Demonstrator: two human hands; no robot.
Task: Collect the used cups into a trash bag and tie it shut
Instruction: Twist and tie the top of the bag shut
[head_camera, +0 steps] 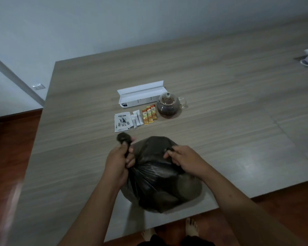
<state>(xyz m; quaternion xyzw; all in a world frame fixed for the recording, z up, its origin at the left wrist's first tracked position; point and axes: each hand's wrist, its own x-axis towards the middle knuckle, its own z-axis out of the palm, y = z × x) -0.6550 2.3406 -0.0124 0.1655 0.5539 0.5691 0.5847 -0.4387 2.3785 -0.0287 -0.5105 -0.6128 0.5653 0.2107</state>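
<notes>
A bulging black trash bag (pixel 160 181) sits on the grey wood-grain table (pixel 75 135) near its front edge. My left hand (pixel 118 162) grips one gathered corner of the bag's mouth, and the twisted end sticks up above my fist. My right hand (pixel 183 158) pinches the opposite corner at the bag's top right. Both corners are pulled apart over the bag. No cups are in sight; what the bag holds is hidden by the dark plastic.
Behind the bag lie a white tea packet (pixel 123 122), white sachets (pixel 137 118), three orange stick packets (pixel 149 115), a glass teapot with dark tea (pixel 168 106) and an open white box (pixel 142 96). My bare feet (pixel 191 226) show below the table edge.
</notes>
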